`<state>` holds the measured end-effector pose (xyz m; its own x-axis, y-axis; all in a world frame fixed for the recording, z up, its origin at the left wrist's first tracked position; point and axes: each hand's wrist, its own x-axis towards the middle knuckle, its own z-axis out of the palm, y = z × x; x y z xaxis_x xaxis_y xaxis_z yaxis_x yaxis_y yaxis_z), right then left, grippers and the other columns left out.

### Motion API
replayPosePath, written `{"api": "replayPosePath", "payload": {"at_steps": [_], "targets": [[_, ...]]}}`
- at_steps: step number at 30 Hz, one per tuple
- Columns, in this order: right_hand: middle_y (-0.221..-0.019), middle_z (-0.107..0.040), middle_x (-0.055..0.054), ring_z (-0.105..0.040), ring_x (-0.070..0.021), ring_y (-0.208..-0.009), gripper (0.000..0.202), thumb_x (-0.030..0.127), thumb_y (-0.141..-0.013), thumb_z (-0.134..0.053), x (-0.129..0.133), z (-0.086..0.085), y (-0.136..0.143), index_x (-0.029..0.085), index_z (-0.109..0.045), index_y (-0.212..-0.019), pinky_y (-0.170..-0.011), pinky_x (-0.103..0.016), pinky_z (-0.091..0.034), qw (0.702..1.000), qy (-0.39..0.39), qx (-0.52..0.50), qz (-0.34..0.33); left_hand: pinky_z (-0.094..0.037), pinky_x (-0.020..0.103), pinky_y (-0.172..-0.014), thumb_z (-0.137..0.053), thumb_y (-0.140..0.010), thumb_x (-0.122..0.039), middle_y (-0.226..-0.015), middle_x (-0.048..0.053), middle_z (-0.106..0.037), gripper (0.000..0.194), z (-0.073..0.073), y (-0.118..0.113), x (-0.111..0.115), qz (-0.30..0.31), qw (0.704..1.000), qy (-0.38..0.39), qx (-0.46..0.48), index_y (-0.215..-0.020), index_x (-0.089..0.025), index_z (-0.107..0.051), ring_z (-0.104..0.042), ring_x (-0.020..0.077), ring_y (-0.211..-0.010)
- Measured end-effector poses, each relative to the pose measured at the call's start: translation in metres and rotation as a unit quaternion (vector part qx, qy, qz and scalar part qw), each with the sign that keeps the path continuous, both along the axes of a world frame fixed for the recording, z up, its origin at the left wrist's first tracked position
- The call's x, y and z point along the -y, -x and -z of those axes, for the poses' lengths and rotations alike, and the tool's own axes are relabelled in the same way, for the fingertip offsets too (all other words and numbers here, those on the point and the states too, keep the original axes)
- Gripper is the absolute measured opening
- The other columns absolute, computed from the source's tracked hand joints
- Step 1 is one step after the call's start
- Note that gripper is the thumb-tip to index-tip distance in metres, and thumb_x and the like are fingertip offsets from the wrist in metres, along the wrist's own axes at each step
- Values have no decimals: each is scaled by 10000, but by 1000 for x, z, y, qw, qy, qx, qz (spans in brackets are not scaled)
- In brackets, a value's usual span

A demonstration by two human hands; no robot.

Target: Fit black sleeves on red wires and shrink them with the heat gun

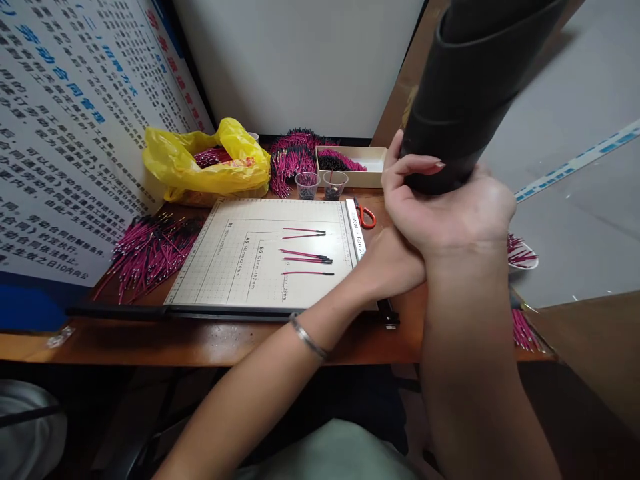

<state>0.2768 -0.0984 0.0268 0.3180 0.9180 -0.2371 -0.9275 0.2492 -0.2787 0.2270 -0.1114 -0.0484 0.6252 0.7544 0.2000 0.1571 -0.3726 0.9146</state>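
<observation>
B5, A5, B6 on cutter (270, 248), Chinese-lettered poster (65, 127)

There's a sign (55, 100) with blue and red text along the left, a crumpled yellow bag (187, 179) near it, a white panel (300, 67) behind, and maybe a stool (37, 430) in the dark lower-left corner.

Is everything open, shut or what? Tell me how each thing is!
Black cylinder: held, tilted
Right hand: curled around its lower end
Left hand: partly hidden, grip unclear
Paper cutter: lying flat, arm lowered
Wires on cutter: lying loose
Yellow bag: open, partly filled
Shallow box: open, partly filled
Plastic cups: uncovered, partly filled
Orange-handled tool: lying down, partly hidden
</observation>
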Motion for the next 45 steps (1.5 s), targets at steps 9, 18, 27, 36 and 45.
{"api": "replayPosePath", "payload": {"at_steps": [9,18,27,36,45], "targets": [[-1027,-616,-133,-576,-121,-670,353,347,-979,-335,-33,43,-55,180,-560,-1195,-316,-151,-374,988,49,-144,38,-472,354,-804,-335,-1035,-318,-651,65,-691,465,-2,119,-43,-246,920,-118,-281,-702,-202,-638,-651,237,-728],[-952,-649,-117,-677,-143,-768,377,354,-991,-237,-32,56,-60,187,-537,-1147,-329,-135,-367,991,79,-101,33,-425,292,-719,-427,-1044,-289,-589,-16,-644,303,-1,112,-41,-240,933,-119,-241,-1022,-170,-705,-577,175,-583],[-772,-599,-41,-424,-83,-505,467,471,-1022,-186,-22,66,-45,211,-534,-851,-434,-210,-404,995,70,49,55,-496,362,-799,-329,-1091,-532,-918,125,-782,562,-6,33,11,-49,961,-82,-260,-952,-155,-722,-731,279,-862],[-539,-326,57,-200,-124,-449,356,557,-943,-612,47,39,-6,291,-628,-707,-466,-313,-367,929,-117,351,-4,-398,255,-594,-442,-1016,-526,-673,-17,-594,444,6,40,33,8,991,126,48,-724,-216,-564,-626,150,-708],[-389,-319,72,-144,-62,-305,563,541,-1008,-535,44,53,30,219,-380,-574,-282,-184,-157,870,-244,422,-75,-438,323,-588,-355,-1044,-477,-742,88,-733,521,13,83,33,-44,967,-168,-186,-755,-211,-697,-678,223,-676]]}}
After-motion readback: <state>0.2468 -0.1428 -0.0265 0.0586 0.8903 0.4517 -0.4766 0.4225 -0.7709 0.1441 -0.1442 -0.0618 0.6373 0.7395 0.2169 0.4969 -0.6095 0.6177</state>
